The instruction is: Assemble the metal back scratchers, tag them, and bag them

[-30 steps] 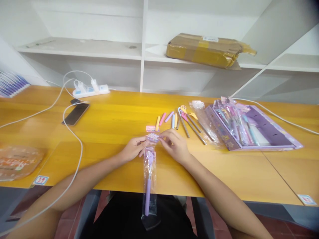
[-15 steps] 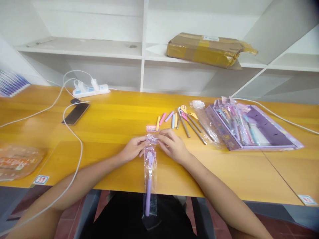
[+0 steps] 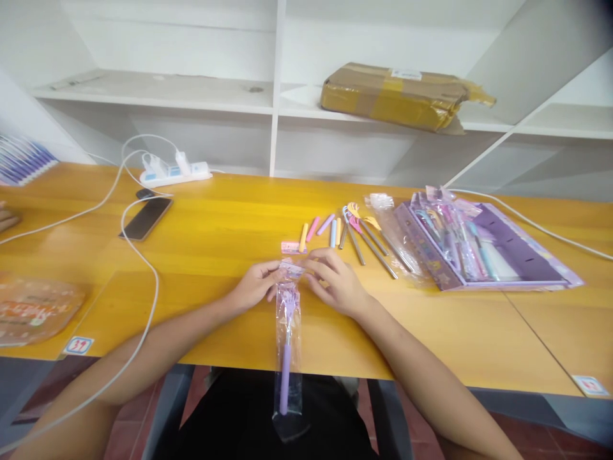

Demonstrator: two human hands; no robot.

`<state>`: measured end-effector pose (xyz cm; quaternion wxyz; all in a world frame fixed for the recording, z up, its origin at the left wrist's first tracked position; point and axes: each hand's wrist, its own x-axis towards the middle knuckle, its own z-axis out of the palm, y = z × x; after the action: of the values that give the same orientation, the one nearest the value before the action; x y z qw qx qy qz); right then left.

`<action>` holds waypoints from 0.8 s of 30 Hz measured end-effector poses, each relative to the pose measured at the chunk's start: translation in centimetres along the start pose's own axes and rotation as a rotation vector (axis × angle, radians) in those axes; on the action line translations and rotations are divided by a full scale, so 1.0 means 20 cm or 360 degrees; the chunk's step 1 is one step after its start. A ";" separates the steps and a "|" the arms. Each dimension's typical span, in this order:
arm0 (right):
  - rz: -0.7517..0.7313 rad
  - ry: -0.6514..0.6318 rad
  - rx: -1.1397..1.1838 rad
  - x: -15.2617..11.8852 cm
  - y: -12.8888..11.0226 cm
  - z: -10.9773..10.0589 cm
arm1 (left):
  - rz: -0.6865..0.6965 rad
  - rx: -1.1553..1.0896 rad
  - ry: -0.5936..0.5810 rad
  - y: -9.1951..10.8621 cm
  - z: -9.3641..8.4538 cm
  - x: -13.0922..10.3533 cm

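Note:
A clear plastic packet [image 3: 288, 358] with a purple-handled item inside hangs over the table's front edge, its printed top between my hands. My left hand [image 3: 257, 284] pinches the left side of that top. On its right side, my right hand [image 3: 335, 280] has its fingers closed on the same packet. Just beyond my hands lie a small pink card [image 3: 290, 247] and several short coloured tubes [image 3: 325, 223]. Right of the tubes are several metal rods [image 3: 376, 249] with pink, yellow and blue claw-shaped heads.
At the right stands a purple box [image 3: 527, 252] of wrapped items, beside clear wrappers [image 3: 395, 236]. A phone [image 3: 146, 218], power strip [image 3: 177, 174] and white cable are at the left, with an orange bag [image 3: 38, 310]. Another person's fingers [image 3: 7, 217] show at the left edge.
Another person's fingers have come into view at the left edge. The top of the packet has shifted slightly between my hands, which are nearly in the same place.

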<state>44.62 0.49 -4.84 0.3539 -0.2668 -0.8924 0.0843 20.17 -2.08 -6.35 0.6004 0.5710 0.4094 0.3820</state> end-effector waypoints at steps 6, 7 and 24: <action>-0.0030 -0.0035 -0.0006 0.00 0.01 0.03 | -0.0012 0.0023 -0.0011 -0.02 0.00 0.00; -0.0025 -0.0026 0.0000 0.00 0.01 0.04 | -0.0016 0.0026 -0.0014 -0.02 0.00 0.00; -0.0089 -0.0101 -0.0128 0.00 0.00 0.04 | -0.0006 0.0125 -0.0132 0.00 -0.01 -0.01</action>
<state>43.97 0.58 -5.45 0.3168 -0.2529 -0.9130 0.0468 19.96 -2.16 -6.28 0.5948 0.6085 0.4000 0.3406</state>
